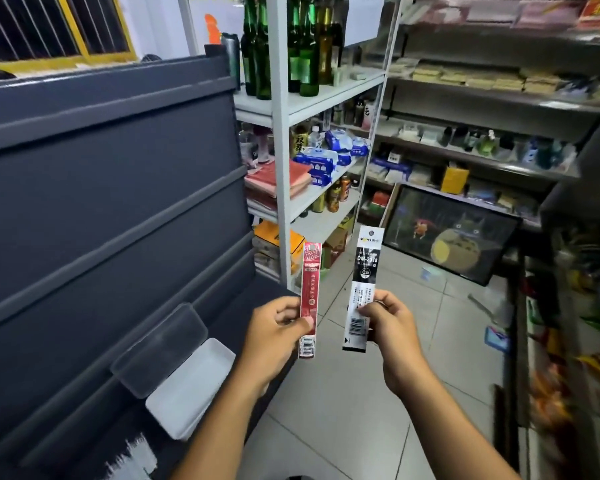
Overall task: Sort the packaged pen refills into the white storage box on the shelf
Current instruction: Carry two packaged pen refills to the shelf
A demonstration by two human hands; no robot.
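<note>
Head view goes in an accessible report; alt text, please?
The left hand holds up a red refill pack and the right hand a black-and-white refill pack. The white storage box sits open on the grey shelf, lower left.

Pinching a slim red plastic refill packet (311,278) upright in the left hand (278,327) and a black-and-white refill packet (366,271) at its three o'clock in the right hand (390,323).

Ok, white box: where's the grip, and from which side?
Likely the long rim facing the aisle, from the right. The white box sits open on the dark shelf, and the clear lid overlaps its far left edge, blocking that side. Free a hand first: left hand holds the red pack, right hand the black pack.
</note>
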